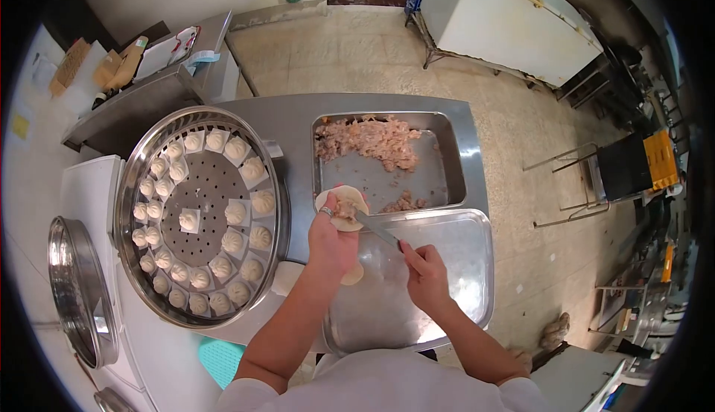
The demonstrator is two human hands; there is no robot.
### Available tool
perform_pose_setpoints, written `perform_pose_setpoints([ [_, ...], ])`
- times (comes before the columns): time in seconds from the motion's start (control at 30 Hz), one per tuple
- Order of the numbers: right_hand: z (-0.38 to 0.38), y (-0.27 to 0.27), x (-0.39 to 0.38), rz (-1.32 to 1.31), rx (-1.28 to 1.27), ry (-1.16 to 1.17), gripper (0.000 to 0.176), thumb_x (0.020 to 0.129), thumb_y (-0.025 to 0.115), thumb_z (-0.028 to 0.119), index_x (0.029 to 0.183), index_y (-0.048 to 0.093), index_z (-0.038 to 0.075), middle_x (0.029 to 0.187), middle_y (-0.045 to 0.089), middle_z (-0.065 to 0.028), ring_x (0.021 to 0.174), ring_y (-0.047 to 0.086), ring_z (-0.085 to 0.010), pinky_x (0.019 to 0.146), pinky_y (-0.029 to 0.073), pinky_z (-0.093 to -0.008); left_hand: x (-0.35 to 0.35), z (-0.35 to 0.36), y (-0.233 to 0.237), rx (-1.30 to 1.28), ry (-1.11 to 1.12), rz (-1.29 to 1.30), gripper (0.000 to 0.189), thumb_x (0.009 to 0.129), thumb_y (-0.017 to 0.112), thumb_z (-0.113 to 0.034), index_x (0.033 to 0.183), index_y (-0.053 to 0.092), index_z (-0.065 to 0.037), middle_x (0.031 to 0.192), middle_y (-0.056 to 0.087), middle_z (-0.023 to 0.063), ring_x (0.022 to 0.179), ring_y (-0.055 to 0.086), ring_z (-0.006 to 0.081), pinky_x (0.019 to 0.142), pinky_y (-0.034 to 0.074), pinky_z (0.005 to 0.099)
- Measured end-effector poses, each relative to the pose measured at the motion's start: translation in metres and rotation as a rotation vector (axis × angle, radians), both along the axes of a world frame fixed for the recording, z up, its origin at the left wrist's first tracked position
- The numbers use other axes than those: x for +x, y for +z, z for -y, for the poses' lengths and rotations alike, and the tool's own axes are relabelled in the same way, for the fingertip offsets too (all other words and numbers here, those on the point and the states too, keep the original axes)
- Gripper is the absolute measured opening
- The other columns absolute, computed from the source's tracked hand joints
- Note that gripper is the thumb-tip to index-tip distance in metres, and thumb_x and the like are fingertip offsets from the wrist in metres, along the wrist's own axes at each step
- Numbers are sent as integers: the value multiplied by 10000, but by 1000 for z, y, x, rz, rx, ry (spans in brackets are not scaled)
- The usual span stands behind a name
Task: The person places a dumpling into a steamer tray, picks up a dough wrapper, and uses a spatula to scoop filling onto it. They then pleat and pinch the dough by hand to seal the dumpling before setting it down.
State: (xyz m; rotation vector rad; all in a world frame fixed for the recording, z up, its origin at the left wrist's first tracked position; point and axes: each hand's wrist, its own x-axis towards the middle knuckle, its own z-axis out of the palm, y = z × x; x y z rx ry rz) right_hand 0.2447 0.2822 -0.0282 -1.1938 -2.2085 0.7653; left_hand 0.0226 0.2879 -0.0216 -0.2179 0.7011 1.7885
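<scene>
My left hand [332, 245] cups a round dough wrapper [348, 225], with a ring on one finger. A lump of minced meat filling [345, 208] sits on the wrapper. Closed round its handle end, my right hand [427, 278] holds a flat metal spreading knife [381, 233]. The blade's tip touches the filling. Just beyond is a deep steel pan [456, 160], with raw minced filling heaped at its far side and a smaller clump near its front. Another dough wrapper [353, 275] lies partly hidden beside my left wrist.
A large perforated steamer tray [201, 222] on the left holds many pleated buns on paper squares. A shallow steel tray [417, 311] lies under my right hand. White papers [287, 276] are near the steamer. A round steel rim [78, 293] stands far left; a chair [622, 170] stands right.
</scene>
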Motion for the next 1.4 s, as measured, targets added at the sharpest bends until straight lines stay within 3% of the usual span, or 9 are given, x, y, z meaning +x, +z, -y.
perform_pose_setpoints([
  [0.2,-26,32,39,-14,-54,-107,412,869,650,-59,1231,739,116,821,633,-151,704,641,-322,649,529,-403,-4,4,-7,-37,-10,-66,293,1089,460,-187,1341,514,-48,1239,620,146,1132,643,320,1017,546,476],
  [0.3,-70,59,45,158,-2,-115,357,870,617,-32,1161,760,116,838,694,-142,777,697,-319,675,544,-432,-5,8,-5,-60,-51,-84,303,1076,481,-160,1352,503,-39,1247,612,148,1126,647,324,1013,550,482],
  [0.4,-116,74,39,567,78,-23,305,871,607,21,1089,778,148,865,711,-132,804,707,-323,700,559,-454,-2,14,-4,-88,-122,-245,320,1051,512,-107,1362,493,-33,1252,610,150,1128,648,332,1013,549,485],
  [0.5,-150,70,24,782,71,84,283,845,616,60,1040,784,178,883,728,-112,842,718,-323,727,575,-456,-2,20,-8,-127,-170,-340,361,1015,539,-31,1372,483,-29,1262,609,152,1133,648,335,1014,549,479],
  [0.63,-173,78,-5,996,-19,260,280,823,632,77,1036,786,172,913,746,-97,883,732,-307,740,587,-432,-6,22,6,-210,-193,-159,471,942,580,89,1385,469,-24,1277,611,153,1137,655,328,1025,549,460],
  [0.8,-184,77,-27,1130,-41,413,252,827,639,104,1023,787,160,949,760,-97,895,741,-294,748,594,-422,3,38,2,-176,-303,-338,588,881,646,128,1409,452,-40,1311,608,164,1159,659,347,1041,546,457],
  [0.9,-187,78,-33,1120,-67,476,195,811,642,106,971,751,132,853,723,-71,848,724,-313,730,585,-443,2,41,-2,-156,-317,-306,596,889,695,61,1420,450,-53,1336,602,168,1145,668,358,1020,560,452],
  [1.13,-182,67,-35,933,-24,509,209,803,660,124,973,776,164,844,729,-76,834,725,-294,709,582,-441,-6,47,-2,-115,-308,-303,515,957,691,-94,1419,464,-69,1340,601,178,1130,673,359,980,577,458],
  [1.4,-167,46,-24,461,-198,442,227,884,655,135,1073,779,150,830,706,-101,813,708,-308,697,558,-443,-24,52,3,-53,-177,-185,494,1021,599,-293,1412,460,-26,1361,585,179,1289,564,386,1109,464,515],
])
